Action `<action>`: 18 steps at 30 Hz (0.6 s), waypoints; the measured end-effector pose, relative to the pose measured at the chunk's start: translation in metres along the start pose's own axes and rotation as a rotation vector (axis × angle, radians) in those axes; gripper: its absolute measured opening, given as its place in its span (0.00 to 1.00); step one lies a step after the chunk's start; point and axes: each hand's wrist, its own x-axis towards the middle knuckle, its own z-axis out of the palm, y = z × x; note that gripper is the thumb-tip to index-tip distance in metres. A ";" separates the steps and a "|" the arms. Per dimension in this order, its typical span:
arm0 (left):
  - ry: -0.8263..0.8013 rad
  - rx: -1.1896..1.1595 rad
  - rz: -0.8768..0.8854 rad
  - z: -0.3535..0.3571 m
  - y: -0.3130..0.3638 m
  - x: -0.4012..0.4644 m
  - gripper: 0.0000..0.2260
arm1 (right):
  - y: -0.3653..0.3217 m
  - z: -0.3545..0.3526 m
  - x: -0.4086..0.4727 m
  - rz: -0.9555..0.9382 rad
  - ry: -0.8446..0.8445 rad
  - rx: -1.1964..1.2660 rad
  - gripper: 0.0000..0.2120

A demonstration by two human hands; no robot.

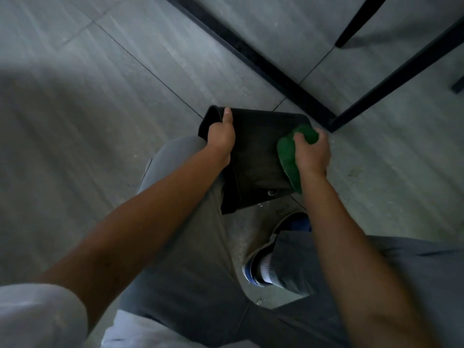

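A black rectangular object [256, 151], like a mat or bag with a curved top edge, rests over my left knee. My left hand [221, 135] grips its upper left edge, thumb on top and fingers behind. My right hand [312, 153] holds a green cloth [288, 156] bunched in its fingers and presses it against the black object's right side. Part of the cloth hangs down below my right wrist.
Grey floor tiles [125, 96] lie all around. Black metal furniture legs [276, 71] meet the floor just beyond the black object, at upper right. My shoe [261, 257] and grey trousers fill the lower middle.
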 end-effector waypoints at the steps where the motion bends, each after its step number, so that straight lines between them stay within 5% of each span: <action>1: -0.001 -0.001 -0.001 0.000 0.001 0.000 0.21 | -0.019 -0.006 0.000 0.019 -0.073 0.171 0.19; 4: -0.018 0.014 0.010 0.003 0.003 0.002 0.22 | -0.058 -0.028 0.006 0.123 -0.352 0.625 0.17; 7: -0.010 0.029 0.005 0.002 0.003 0.002 0.22 | -0.058 -0.037 0.020 0.169 -0.449 0.853 0.15; 12: -0.019 -0.003 -0.015 -0.001 0.005 0.002 0.22 | -0.020 -0.010 0.009 0.053 -0.245 0.103 0.16; 15: -0.008 0.007 0.004 0.001 0.006 0.002 0.22 | -0.017 -0.004 0.005 0.009 -0.118 0.073 0.27; 18: -0.013 0.023 0.019 0.001 0.004 0.001 0.19 | -0.016 -0.010 0.012 -0.005 -0.180 -0.070 0.39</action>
